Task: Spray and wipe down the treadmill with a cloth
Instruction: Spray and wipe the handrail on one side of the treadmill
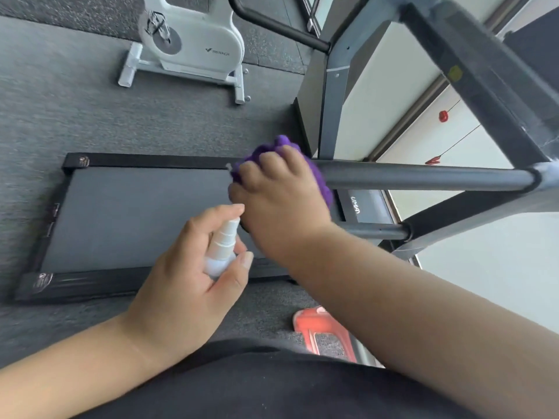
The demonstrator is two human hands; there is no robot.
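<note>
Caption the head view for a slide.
Right hand wipes treadmill handrail with purple cloth; left hand holds spray bottle.

fuzzy purple cloth (325,189), matt handrail (423,177)

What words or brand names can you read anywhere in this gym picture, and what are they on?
"UMAY", it seems, sideways in white on the treadmill motor cover by the rail.
"MERACH", small and blurred, on the white exercise bike body; a likely reading only.
Round stickers on the treadmill's end caps: too small to read.
Spray bottle: no text visible.
</note>
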